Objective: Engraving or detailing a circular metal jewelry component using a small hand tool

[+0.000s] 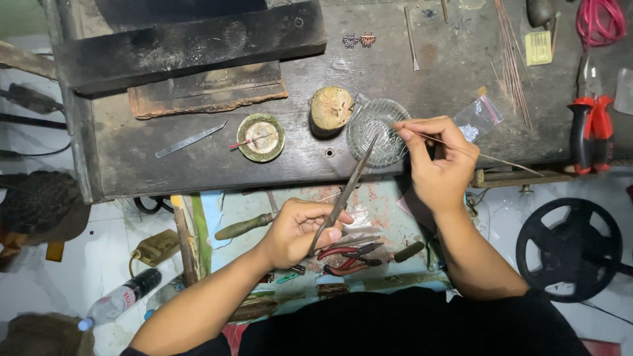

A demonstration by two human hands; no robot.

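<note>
You are holding long metal tweezers (343,198) in your left hand (300,231), fingers folded around the lower end, with the long axis running up toward one o'clock so the tips are reaching over the rim of the small cut-glass dish (377,132). That dish is sitting near the front edge of the dark wooden counter (198,158), at about twelve o'clock from your left hand and at roughly nine o'clock from your right hand (438,165), just beside its fingertips.

Your right hand is the nearer one to the dish. It is pinching a thin wire (475,153) between thumb and forefinger, the other fingers curled in; the wire is lying nearly level, trailing off toward four o'clock past the hand, with its short free end at the fingertips pointing at the dish's right rim. Whether the tweezer tips are gripping anything inside the dish is too small to tell.

Around the dish, a round wooden block (331,109) is touching its left side at ten o'clock, and a small brass dish (261,137) is resting further left with a thin stick laid across it. A small clear bag (478,118) is lying at two o'clock from your right hand, and red-handled pliers (590,132) are lying well apart at the right end of the counter. Below the counter, more pliers (346,257) are lying in an open tray near your left hand.
</note>
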